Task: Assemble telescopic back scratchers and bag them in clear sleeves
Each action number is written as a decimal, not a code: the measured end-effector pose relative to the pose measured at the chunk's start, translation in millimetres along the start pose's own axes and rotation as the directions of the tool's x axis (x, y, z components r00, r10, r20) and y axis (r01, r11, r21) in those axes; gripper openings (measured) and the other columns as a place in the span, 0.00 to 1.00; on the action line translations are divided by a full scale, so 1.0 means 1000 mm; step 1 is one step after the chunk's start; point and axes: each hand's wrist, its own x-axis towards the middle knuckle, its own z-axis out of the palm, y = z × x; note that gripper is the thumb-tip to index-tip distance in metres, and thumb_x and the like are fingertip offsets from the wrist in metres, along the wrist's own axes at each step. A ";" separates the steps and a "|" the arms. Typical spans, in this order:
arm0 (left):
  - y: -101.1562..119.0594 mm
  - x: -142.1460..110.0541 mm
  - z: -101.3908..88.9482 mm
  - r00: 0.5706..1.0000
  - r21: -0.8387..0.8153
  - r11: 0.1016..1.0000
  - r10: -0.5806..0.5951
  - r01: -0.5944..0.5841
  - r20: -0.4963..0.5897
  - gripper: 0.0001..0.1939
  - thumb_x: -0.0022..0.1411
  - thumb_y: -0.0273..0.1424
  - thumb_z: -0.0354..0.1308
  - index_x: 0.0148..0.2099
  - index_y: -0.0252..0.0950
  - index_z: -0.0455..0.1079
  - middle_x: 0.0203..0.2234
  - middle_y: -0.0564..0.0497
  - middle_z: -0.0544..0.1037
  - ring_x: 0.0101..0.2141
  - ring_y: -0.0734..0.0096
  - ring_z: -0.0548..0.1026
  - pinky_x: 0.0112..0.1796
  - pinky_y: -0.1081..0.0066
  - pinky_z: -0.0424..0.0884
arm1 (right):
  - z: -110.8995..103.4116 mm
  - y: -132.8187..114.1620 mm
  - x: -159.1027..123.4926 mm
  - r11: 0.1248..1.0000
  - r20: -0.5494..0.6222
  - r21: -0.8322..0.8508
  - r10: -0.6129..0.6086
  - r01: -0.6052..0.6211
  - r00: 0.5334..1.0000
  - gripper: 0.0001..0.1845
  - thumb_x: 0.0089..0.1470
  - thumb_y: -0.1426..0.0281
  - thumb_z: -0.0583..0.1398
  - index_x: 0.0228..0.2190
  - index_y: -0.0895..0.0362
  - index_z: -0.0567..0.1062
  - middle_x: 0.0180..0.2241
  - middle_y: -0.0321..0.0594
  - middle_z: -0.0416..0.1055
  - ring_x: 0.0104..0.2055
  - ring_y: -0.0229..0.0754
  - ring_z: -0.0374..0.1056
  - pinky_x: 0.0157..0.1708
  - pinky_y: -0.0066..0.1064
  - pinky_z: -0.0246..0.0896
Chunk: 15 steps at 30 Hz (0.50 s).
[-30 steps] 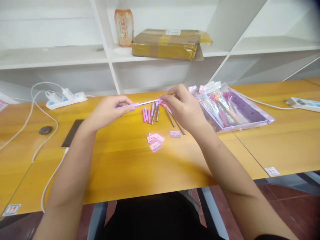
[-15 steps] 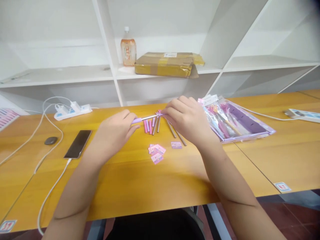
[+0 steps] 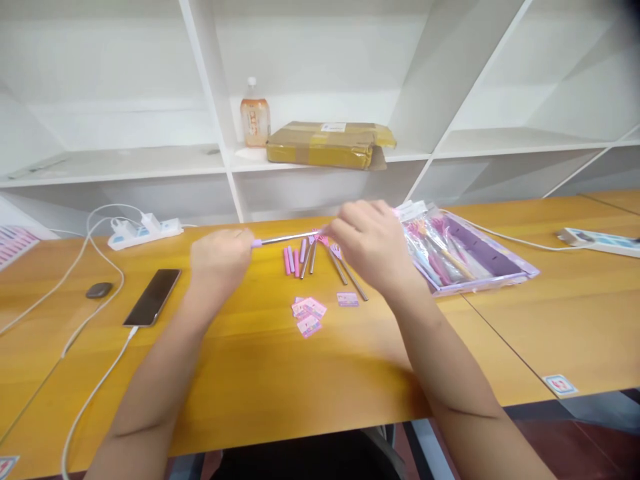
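Note:
Between my hands stretches a back scratcher with a slim metal rod (image 3: 290,238). My left hand (image 3: 220,263) is closed in a fist around its purple handle, so only the handle's tip shows. My right hand (image 3: 367,243) is closed on the other end, whose head is hidden by the fingers. Below them on the table lie several metal rods (image 3: 356,280) with pink and purple claw-shaped heads (image 3: 336,251). Several pink and purple grip sleeves (image 3: 287,261) lie left of these. Nearer me are a small pile of printed cards (image 3: 309,310) and one separate card (image 3: 348,299).
At the right, a purple tray (image 3: 500,257) holds plastic-wrapped items. A phone (image 3: 153,298) on a cable, a dark mouse-like object (image 3: 99,290) and a power strip (image 3: 145,233) lie at the left. A bottle (image 3: 255,117) and a taped cardboard box (image 3: 325,145) stand on the shelf.
My hands are slightly farther apart, and more of the metal rod shows between them. My left hand has moved left and wrapped further around the handle. The view has shifted slightly.

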 end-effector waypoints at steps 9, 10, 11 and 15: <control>-0.112 0.026 -0.046 0.992 0.226 0.966 -0.116 0.124 -0.050 0.18 0.59 0.29 0.59 0.22 0.39 0.54 0.20 0.50 0.57 0.29 0.63 0.53 0.32 0.64 0.43 | 0.014 0.193 -0.076 0.894 -0.257 -0.055 0.418 -0.445 0.871 0.17 0.63 0.63 0.69 0.23 0.49 0.74 0.27 0.41 0.62 0.34 0.49 0.57 0.41 0.45 0.48; -0.116 0.026 -0.047 0.993 0.219 0.969 -0.112 0.116 -0.029 0.18 0.59 0.30 0.59 0.22 0.38 0.55 0.21 0.50 0.57 0.29 0.64 0.53 0.32 0.64 0.43 | 0.015 0.202 -0.082 0.886 -0.242 -0.039 0.440 -0.462 0.865 0.17 0.63 0.63 0.69 0.23 0.48 0.74 0.26 0.41 0.62 0.34 0.49 0.57 0.40 0.45 0.50; -0.119 0.026 -0.047 0.993 0.211 0.971 -0.115 0.116 -0.017 0.17 0.58 0.30 0.59 0.22 0.38 0.56 0.21 0.50 0.57 0.30 0.64 0.53 0.32 0.65 0.43 | 0.015 0.206 -0.087 0.884 -0.221 -0.022 0.452 -0.467 0.864 0.17 0.62 0.63 0.69 0.23 0.48 0.74 0.26 0.42 0.63 0.34 0.50 0.58 0.39 0.45 0.51; -0.121 0.025 -0.045 0.991 0.195 0.972 -0.136 0.135 -0.005 0.16 0.56 0.31 0.60 0.22 0.38 0.57 0.20 0.50 0.56 0.29 0.65 0.52 0.33 0.64 0.42 | 0.014 0.210 -0.090 0.883 -0.206 -0.013 0.457 -0.470 0.865 0.17 0.62 0.61 0.68 0.22 0.48 0.74 0.27 0.43 0.64 0.34 0.51 0.60 0.38 0.45 0.52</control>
